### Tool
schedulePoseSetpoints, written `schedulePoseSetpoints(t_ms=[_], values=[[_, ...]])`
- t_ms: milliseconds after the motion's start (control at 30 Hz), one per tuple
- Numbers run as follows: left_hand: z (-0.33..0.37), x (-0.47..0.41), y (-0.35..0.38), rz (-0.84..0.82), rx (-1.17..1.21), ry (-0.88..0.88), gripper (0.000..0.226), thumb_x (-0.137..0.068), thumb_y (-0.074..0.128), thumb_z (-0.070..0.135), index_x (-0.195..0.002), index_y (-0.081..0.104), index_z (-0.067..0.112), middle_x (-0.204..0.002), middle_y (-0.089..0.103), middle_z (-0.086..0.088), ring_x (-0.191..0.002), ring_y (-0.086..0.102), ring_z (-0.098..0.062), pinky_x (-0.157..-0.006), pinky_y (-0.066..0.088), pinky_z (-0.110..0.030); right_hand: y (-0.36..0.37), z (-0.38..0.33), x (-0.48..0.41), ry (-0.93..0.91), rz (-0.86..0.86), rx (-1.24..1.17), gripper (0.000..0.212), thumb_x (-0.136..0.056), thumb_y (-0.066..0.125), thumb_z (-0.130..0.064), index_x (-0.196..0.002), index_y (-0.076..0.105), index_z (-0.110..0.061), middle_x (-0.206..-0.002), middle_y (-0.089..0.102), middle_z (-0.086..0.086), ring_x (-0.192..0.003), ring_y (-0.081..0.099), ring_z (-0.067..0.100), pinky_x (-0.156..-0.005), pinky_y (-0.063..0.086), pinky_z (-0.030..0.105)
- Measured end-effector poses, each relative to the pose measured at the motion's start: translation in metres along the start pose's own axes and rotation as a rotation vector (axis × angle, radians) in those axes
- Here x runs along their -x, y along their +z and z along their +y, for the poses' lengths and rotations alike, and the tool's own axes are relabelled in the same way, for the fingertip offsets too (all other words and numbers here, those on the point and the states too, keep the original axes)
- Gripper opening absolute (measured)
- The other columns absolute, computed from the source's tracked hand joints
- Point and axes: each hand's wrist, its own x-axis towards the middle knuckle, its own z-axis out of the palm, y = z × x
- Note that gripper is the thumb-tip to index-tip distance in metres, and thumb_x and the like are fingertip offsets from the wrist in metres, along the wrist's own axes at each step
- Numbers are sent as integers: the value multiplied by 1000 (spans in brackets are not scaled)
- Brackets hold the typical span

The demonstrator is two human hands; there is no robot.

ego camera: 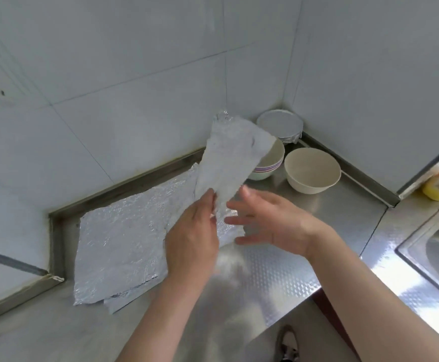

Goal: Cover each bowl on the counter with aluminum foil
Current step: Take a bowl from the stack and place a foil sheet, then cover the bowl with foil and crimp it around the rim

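At the back corner of the counter (278,270) one covered bowl (279,124) is already wrapped. The stacked bowls (270,163) & the single open bowl (312,171) beside them are bare, so the job looks early on. Step in hand, I'd say: taking a fresh foil sheet (229,158) from the foil stack (119,246) lying flat on the L side. Sheet is up in the air, tilted, its far end in front of the stacked bowls; can't tell if it touches them. Left hand (192,231) pinches its near edge btw thumb & fingers. Right hand (268,220) is spread, fingers straight, just beside the sheet, holding nothing; contact w/ foil unclear. Next move prob needs the R hand to take the other edge, pull the sheet flat, centre it over an open bowl, then crimp round the rim. Thin foil, tears easy
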Motion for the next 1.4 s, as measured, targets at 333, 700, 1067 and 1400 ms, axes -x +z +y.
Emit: schedulePoseSetpoints(t_ms=[333, 700, 1067, 1400], values=[[110, -43, 97, -360, 275, 278, 64, -93, 47, 39, -150, 28, 18, -148, 27, 16, -142, 20, -2, -118, 12, -24, -124, -14, 7, -239, 745, 178, 35, -101, 42, -19, -75, 60, -4, -66, 58, 1, -59, 56, 14, -62, 46, 33], [131, -111, 269, -663, 475, -722, 59, -88, 54, 48, -132, 34, 14, -125, 60, -12, -104, 63, -34, -92, 48, -37, -279, -48, 6, -465, 1080, 869, 53, -93, 43, -5, -142, 47, -26, -105, 71, -3, -88, 63, 25, -80, 48, 30], [133, -117, 290, -794, 467, -751, 19, -93, 38, 14, -99, 55, 14, -66, 65, -7, -42, 57, -15, -39, 41, -18, -316, -19, -11, -732, 1022, 1070, 68, -74, 48, 9, -139, 50, -12, -139, 54, 7, -126, 53, 24, -105, 36, 21], [68, -49, 215, -925, 582, -903, 26, -102, 45, 11, -77, 50, 14, -75, 55, -5, -62, 56, -13, -59, 52, -27, -242, 99, 2, -591, 522, 1469, 58, -89, 32, -18, -146, 42, -21, -154, 35, -1, -144, 28, 20, -112, 23, 44]])
